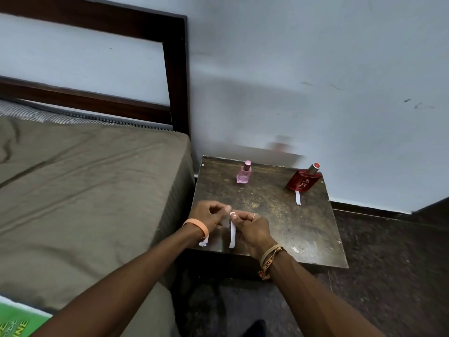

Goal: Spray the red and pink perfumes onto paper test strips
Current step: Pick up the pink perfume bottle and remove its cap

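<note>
A small pink perfume bottle (244, 172) stands capped at the back of the dark wooden side table (303, 229). A larger red perfume bottle (304, 179) stands at the back right, with one white paper strip (298, 197) lying just in front of it. My right hand (250, 227) pinches the top of another white paper strip (232, 232), which hangs down over the table's front. My left hand (210, 215) is close beside it with fingers curled at the same strip's top. More white strips (203, 242) show under my left wrist.
A bed with a brown mattress (85, 203) and dark wooden headboard (175, 69) lies directly left of the table. A grey wall (315, 69) is behind. Dark floor (388, 263) spreads to the right. A green printed item (17, 322) lies at the bottom left.
</note>
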A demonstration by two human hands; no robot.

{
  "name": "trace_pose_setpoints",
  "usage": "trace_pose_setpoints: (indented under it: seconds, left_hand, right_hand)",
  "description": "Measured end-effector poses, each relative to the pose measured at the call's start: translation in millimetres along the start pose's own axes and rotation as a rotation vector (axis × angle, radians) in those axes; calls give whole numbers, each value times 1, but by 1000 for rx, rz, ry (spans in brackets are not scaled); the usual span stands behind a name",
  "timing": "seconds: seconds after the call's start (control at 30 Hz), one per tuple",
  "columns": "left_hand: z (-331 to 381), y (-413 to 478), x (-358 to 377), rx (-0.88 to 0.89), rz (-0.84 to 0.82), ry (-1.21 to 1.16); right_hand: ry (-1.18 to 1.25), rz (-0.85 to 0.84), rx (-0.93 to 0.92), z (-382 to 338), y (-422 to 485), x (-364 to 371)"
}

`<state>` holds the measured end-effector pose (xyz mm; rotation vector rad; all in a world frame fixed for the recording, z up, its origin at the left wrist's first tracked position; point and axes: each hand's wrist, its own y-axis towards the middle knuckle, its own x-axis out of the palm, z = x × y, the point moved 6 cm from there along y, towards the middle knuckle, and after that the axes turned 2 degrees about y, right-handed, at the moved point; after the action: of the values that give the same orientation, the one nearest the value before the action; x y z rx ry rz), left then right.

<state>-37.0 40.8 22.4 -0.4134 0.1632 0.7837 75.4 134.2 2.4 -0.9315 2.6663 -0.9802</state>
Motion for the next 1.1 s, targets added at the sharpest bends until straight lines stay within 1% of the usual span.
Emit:
trace_pose_setpoints:
  seconds: [0.03,0.07,0.2,0.27,0.37,0.5,0.67,0.87,1.1]
  left_hand:
    - [4,-6,9,-65,-72,-87]
    - [10,-13,16,-101,-111,-114]
    - [32,-33,30,-214,-128,-210]
    - [44,-43,38,-235,-129,-250]
    - [63,-54,50,-213,-119,-318]
    - [89,-69,63,-163,-123,-329]
    - [107,-82,79,-148,-171,-300]
    - [118,-89,83,-128,-163,-246]
    - [110,-82,77,-56,-127,-121]
  right_hand:
    - [-6,1,-26,-5,-7,-4]
    - [-10,1,-48,-11,-15,-10]
    - [-96,-69,-139,-34,-49,-31]
    - [-132,-89,-167,-42,-65,-44]
    - [-121,-91,-187,-46,-86,-62]
    - [-89,-58,-172,-46,-110,-89]
    - [-36,-56,-181,-50,-131,-111]
    - [-39,-76,-170,-49,-140,-120]
    - [-79,-77,-151,-40,-142,-121]
